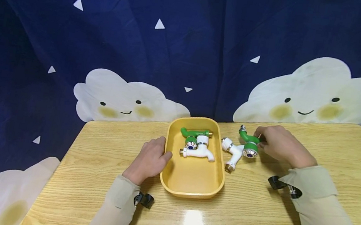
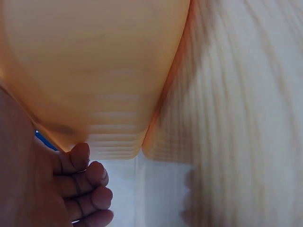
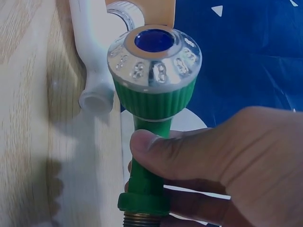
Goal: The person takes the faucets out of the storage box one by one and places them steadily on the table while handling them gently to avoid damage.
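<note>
A person's right hand (image 1: 282, 145) is gripping a green faucet (image 1: 251, 139), thumb and fingers closing around its body below the silver-capped handle, to the right of a yellow tray (image 1: 195, 177). A white faucet (image 1: 236, 154) is lying on the wooden table (image 1: 105, 146) between the tray and the held faucet, its brass end pointing toward the near side. In the tray's far half, a 2nd green faucet (image 1: 195, 133) and a 2nd white faucet (image 1: 198, 152) are lying together. The left hand (image 1: 149, 159) is resting at the tray's left rim, fingers bending loosely outside; whether it is pinching the wall, one cannot tell. Smiling clouds (image 1: 324, 87) are showing on a dark blue curtain (image 1: 178, 54) hanging at the far side.
</note>
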The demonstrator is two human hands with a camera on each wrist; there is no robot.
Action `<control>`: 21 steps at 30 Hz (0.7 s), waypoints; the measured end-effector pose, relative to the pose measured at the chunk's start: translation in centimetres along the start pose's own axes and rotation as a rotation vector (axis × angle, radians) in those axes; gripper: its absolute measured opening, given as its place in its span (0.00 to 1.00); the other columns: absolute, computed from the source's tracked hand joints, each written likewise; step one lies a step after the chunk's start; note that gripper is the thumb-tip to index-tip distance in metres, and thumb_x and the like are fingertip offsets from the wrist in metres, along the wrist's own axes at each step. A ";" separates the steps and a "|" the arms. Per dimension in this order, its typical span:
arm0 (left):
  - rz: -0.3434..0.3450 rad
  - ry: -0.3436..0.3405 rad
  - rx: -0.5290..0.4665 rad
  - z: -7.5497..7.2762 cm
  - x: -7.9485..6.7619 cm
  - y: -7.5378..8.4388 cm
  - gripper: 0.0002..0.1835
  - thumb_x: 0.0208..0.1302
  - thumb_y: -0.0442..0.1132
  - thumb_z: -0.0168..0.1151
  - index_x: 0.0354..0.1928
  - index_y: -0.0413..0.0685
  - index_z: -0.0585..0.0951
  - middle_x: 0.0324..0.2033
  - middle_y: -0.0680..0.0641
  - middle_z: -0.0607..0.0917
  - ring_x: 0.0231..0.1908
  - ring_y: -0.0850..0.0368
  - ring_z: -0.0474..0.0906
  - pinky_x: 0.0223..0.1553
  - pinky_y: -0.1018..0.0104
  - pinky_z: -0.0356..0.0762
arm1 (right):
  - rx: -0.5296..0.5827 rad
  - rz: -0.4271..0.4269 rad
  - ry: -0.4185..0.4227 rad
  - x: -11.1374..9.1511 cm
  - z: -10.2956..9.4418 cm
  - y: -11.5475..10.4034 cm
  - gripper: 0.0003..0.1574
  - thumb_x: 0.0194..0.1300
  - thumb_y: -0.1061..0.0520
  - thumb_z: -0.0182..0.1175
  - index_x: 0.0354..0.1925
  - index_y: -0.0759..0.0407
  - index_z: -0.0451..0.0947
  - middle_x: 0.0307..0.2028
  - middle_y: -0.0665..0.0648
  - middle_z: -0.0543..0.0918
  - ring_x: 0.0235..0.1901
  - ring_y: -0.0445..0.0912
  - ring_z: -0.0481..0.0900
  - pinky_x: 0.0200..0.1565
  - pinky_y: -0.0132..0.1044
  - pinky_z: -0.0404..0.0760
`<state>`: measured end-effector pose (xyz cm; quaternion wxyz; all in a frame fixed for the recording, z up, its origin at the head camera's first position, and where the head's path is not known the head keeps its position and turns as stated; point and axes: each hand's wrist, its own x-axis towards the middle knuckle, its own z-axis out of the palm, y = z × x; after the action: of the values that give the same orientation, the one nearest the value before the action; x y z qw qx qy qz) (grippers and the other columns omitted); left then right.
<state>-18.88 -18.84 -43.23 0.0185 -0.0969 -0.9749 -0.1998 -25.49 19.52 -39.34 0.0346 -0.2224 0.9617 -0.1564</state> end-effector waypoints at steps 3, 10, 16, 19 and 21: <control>0.002 0.001 0.002 0.0 0.0 0.0 0.08 0.68 0.44 0.51 0.37 0.47 0.73 0.29 0.47 0.74 0.34 0.50 0.70 0.42 0.57 0.66 | 0.001 -0.008 0.001 0.0 0.0 0.1 0.13 0.62 0.67 0.64 0.46 0.63 0.84 0.33 0.55 0.84 0.32 0.48 0.76 0.37 0.45 0.77; 0.004 -0.001 0.003 0.0 0.0 -0.1 0.08 0.68 0.44 0.51 0.38 0.46 0.73 0.29 0.47 0.74 0.35 0.50 0.70 0.42 0.57 0.67 | 0.006 -0.008 -0.009 -0.1 0.1 0.2 0.14 0.62 0.68 0.63 0.47 0.64 0.83 0.33 0.55 0.84 0.32 0.48 0.76 0.37 0.45 0.77; 0.008 0.000 0.006 0.0 0.0 -0.1 0.08 0.68 0.44 0.51 0.38 0.46 0.73 0.30 0.47 0.74 0.35 0.50 0.70 0.42 0.57 0.67 | 0.005 -0.001 -0.021 -0.1 0.1 0.3 0.14 0.63 0.67 0.62 0.48 0.63 0.83 0.33 0.55 0.84 0.32 0.48 0.75 0.37 0.43 0.75; 0.008 -0.002 0.006 0.0 0.0 0.0 0.09 0.68 0.44 0.50 0.38 0.46 0.73 0.30 0.47 0.74 0.35 0.50 0.70 0.42 0.57 0.67 | 0.003 0.002 -0.025 -0.1 0.1 0.3 0.14 0.64 0.67 0.62 0.48 0.63 0.83 0.33 0.55 0.84 0.32 0.48 0.75 0.36 0.43 0.75; 0.007 -0.004 0.005 0.0 0.0 0.0 0.09 0.68 0.44 0.50 0.38 0.46 0.73 0.30 0.47 0.74 0.34 0.50 0.70 0.42 0.57 0.66 | 0.002 0.003 -0.026 -0.1 0.1 0.3 0.14 0.63 0.67 0.63 0.48 0.63 0.83 0.34 0.55 0.84 0.32 0.48 0.75 0.37 0.43 0.75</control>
<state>-18.86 -18.87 -43.20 0.0177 -0.1006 -0.9751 -0.1969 -25.49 19.84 -39.52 0.0474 -0.2229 0.9613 -0.1547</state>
